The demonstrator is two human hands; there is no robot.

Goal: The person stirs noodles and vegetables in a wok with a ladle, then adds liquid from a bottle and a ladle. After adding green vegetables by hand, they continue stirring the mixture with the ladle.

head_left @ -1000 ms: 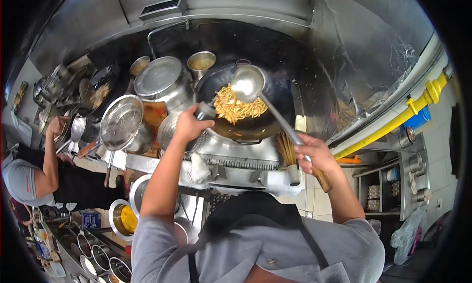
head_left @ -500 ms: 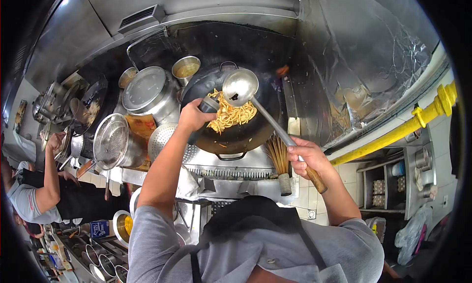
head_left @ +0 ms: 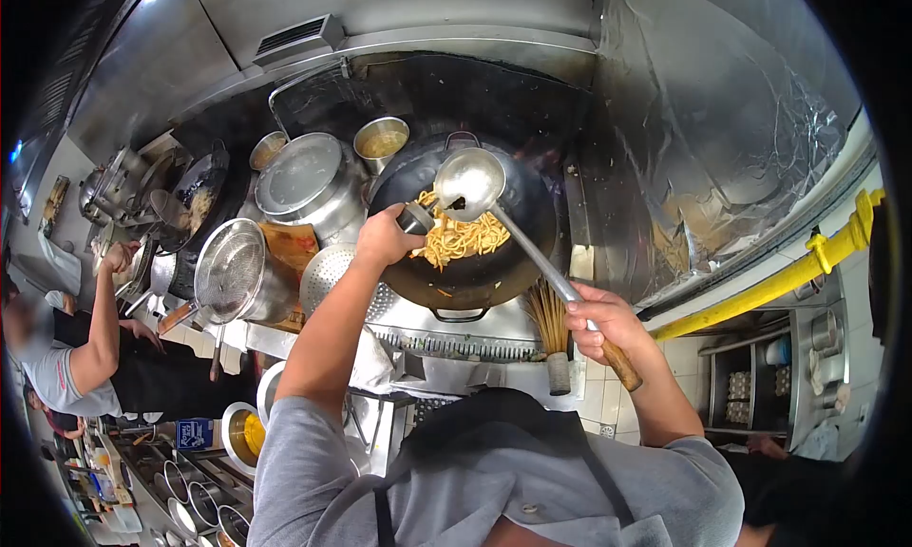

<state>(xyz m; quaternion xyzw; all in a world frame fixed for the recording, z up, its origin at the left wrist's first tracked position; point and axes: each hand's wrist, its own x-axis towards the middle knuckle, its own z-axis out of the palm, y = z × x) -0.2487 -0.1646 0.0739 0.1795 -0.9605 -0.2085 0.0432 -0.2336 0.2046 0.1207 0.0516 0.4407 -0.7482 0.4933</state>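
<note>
Left hand [head_left: 385, 235] is gripping a small dark container [head_left: 415, 220], its far end pointing toward the lower left of the ladle [head_left: 472, 175]; whether the two are touching cannot be told. Right hand [head_left: 606, 321] is clasping the ladle's long handle, fingers wrapping the metal just above the wooden grip. The bowl is hanging over the noodles [head_left: 472, 243], which are lying heaped in the wok [head_left: 475, 289], partly hidden behind it. A dark patch [head_left: 458, 204] is showing near the bowl's lower edge; its nature is unclear. Perforated strainer [head_left: 332, 279] is resting left of the wok; bundled brush [head_left: 547, 327] is standing near its right front. Judgement: measuring seasoning into the ladle seems to be in hand. The next move is probably calling for a level bowl, the container drawing clear, then a wrist turn over the noodles.
</note>
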